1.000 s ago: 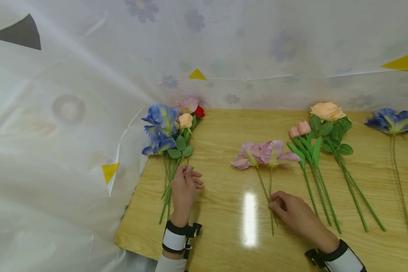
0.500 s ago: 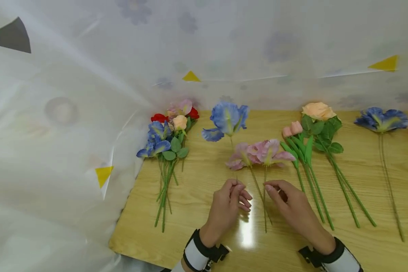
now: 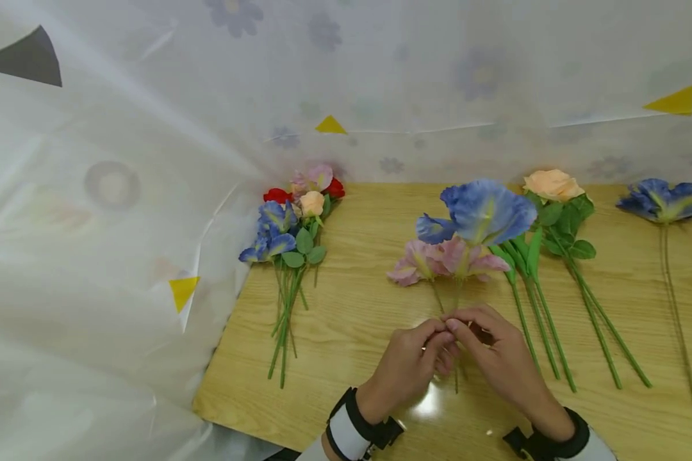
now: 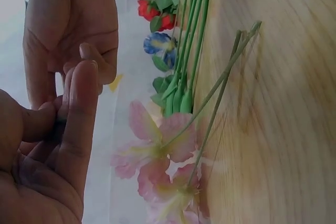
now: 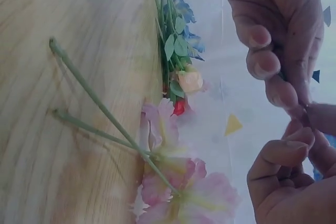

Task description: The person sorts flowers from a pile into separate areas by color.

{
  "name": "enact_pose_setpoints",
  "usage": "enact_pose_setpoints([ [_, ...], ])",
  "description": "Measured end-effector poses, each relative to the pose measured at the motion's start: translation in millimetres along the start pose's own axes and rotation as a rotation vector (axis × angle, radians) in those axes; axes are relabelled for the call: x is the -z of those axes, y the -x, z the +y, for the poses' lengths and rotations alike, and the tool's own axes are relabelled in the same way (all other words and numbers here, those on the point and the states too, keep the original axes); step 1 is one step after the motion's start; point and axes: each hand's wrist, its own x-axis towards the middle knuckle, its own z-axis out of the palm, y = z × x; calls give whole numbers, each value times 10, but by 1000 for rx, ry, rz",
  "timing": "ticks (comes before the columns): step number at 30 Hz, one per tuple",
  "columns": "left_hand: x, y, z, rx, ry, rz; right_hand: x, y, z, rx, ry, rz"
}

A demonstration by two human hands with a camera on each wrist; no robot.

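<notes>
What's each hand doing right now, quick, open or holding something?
Left hand: closed, holding the middle blue flower.
Right hand: curled, right at the left hand; can't tell whether it holds that flower too.

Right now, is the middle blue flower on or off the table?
Off: the left hand, above the table in wrist views, holds the blue flower.

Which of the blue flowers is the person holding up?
The middle blue flower, held over the pink flowers. The others lie on the table: the far-right blue flower by itself, the rest in the left bunch.
</notes>
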Motion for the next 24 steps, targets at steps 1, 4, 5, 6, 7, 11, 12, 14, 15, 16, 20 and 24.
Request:
enact_pose_setpoints([
  [1,5,3,6,-10,-55,2,-1,1,-3,4,6,10],
  [4,75,23,-4,-6,-211,26,27,-18,-14,9,26,55],
  [5,125,32,-24,9,-253,46,59,-31,-14,9,35,77],
  [6,188,45,-46,37,-294,73,105,-46,-8,20,66,105],
  [7,263,65,-77,74,-333,104,166,-62,-6,18,101,137],
  [11,604,195,-263,264,-406,280,562,-88,70,-75,290,241],
  [12,685,245,-319,303,-445,332,681,-80,104,-115,359,254],
  [14,839,355,-452,365,-538,423,930,-49,189,-248,467,252],
  [15,914,407,-510,396,-576,469,1054,-22,257,-301,521,251],
  [16,987,459,-573,431,-615,508,1180,12,351,-350,552,247],
  [20,1267,635,-792,608,-694,595,1704,233,1095,-415,541,317],
  [24,1481,736,-949,762,-726,576,2128,466,1945,-379,399,499],
])
